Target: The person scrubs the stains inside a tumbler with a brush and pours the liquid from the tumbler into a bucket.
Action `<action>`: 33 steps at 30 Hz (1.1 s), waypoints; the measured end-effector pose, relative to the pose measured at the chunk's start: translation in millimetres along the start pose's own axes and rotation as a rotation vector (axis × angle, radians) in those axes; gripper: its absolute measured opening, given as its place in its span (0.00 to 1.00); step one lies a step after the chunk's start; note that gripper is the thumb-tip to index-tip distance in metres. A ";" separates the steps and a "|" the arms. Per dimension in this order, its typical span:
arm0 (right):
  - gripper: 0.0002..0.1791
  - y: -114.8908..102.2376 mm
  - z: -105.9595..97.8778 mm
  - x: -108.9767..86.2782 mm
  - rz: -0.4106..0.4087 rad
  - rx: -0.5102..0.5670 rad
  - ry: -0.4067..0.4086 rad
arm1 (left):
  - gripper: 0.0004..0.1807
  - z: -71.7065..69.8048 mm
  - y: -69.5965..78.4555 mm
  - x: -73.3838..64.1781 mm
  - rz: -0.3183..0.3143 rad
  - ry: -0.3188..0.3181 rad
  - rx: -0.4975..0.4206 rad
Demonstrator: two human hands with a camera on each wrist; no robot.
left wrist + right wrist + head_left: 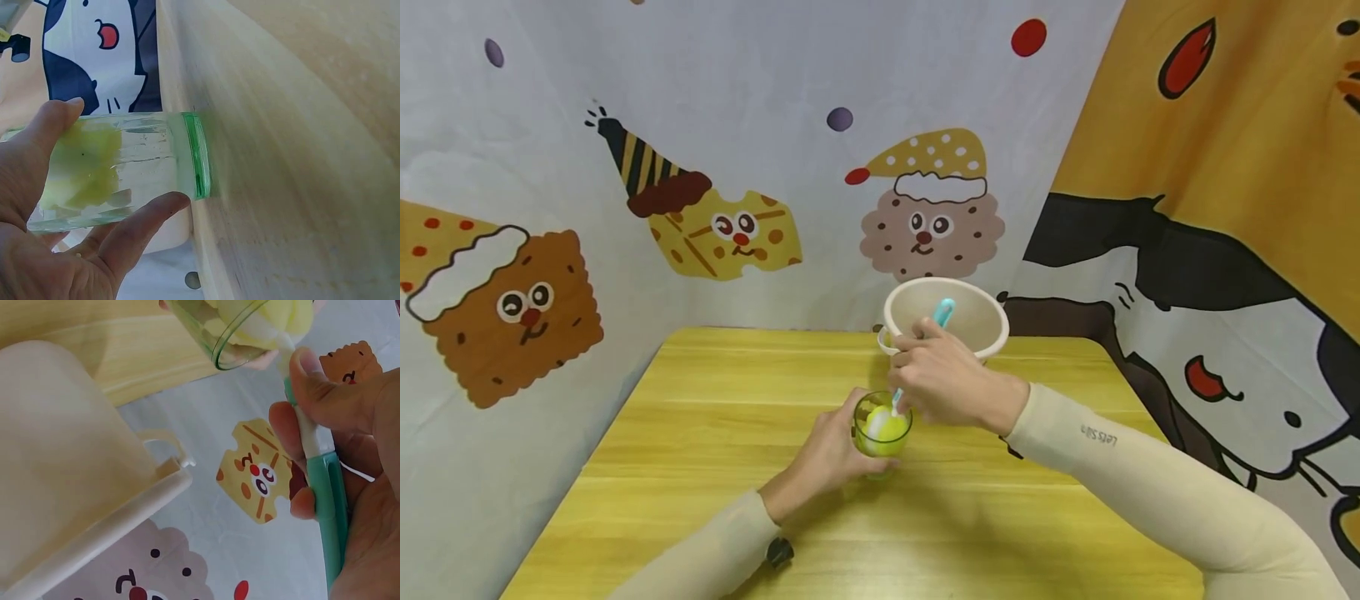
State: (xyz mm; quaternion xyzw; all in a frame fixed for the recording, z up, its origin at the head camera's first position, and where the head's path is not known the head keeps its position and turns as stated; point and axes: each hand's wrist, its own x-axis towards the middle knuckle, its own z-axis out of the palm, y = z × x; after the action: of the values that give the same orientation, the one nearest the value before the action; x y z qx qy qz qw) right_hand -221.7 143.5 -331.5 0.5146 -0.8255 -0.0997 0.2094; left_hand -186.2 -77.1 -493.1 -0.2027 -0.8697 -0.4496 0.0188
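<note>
My left hand (826, 454) grips a clear greenish glass (147, 147) from the side, thumb and fingers around its wall. The glass stands upright, its thick green base right at the tabletop in the left wrist view. Down inside it shows the yellow and white sponge head (886, 423) of a cup brush. My right hand (947, 375) holds that brush by its teal and white handle (326, 494), fingers curled round it above the glass rim. The handle leans, its teal end pointing up and away.
A cream bucket (912, 292) with a side handle (165, 439) stands at the back of the wooden table (715, 392), just beyond my right hand. Behind the table hangs a cloth with cartoon prints (730, 233).
</note>
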 end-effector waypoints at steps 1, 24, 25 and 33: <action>0.16 -1.0 0.6 -0.7 0.008 0.002 0.007 | 0.48 0.0 0.1 0.0 -0.001 0.000 0.000; 0.20 -15.6 8.6 -8.7 0.177 -0.124 0.149 | 0.48 -0.9 4.1 1.5 -0.016 0.004 0.012; 0.20 -15.9 8.2 -8.2 0.185 -0.131 0.148 | 0.48 -0.6 3.8 1.8 -0.015 0.006 0.013; 0.20 -18.1 8.4 -5.9 0.236 -0.205 0.091 | 0.48 1.9 1.7 1.1 0.006 0.013 0.023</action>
State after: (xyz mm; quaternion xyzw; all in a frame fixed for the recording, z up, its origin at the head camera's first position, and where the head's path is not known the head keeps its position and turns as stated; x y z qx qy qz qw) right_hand -208.5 140.2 -347.3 0.3939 -0.8553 -0.1347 0.3084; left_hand -186.2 -74.4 -492.7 -0.2020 -0.8741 -0.4409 0.0282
